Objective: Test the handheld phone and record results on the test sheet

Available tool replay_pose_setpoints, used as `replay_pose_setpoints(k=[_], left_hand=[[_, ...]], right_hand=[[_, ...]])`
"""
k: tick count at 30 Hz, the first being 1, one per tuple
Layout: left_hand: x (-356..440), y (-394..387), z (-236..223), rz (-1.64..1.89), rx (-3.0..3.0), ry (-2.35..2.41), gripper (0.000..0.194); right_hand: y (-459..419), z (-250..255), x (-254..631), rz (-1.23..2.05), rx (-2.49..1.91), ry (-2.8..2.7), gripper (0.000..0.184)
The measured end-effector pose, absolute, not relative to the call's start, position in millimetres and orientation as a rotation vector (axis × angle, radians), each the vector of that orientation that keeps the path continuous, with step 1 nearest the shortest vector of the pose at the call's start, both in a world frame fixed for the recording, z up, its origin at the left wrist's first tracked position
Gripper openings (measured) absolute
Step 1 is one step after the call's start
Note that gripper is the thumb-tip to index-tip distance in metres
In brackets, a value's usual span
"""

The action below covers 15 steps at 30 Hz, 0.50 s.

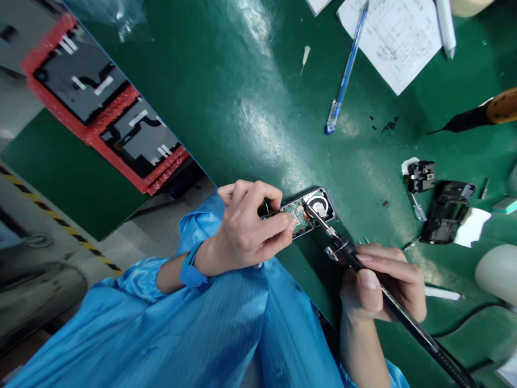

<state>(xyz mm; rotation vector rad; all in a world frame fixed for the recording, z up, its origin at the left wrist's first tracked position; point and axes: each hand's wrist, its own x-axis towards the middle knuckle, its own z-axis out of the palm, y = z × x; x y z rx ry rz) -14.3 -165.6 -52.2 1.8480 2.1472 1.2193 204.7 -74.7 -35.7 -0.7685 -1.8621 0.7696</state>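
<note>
A slim open electronic device (299,217) lies at the bench's near edge, its green circuit board and a round white part with a black ring (317,205) exposed. My left hand (254,221) is closed at the device's left end, with thumb and forefinger bent over the board; a thin wire shows between them. My right hand (383,280) grips the black handle of a soldering iron (355,261). Its metal tip reaches into the device beside the round part; whether it touches is too small to tell. The fingers hide the device's left end.
Right of the device lie black plastic housings (446,213) and a small black module (420,177). An orange-handled tool (472,116) juts in from the right. Farther back are a blue pen (347,70), a dispensing needle (305,58) and printed paper (393,40). Red-wrapped panels (89,129) stand left.
</note>
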Motion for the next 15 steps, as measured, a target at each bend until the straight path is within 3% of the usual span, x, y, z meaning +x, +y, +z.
replay_pose_setpoints(k=[15], left_hand=[[-16.7,-166.2,-51.5,1.244,1.840,2.129,0.018]], right_hand=[[-74.9,-36.8,201.6,0.813,-0.761,-1.822,0.006]])
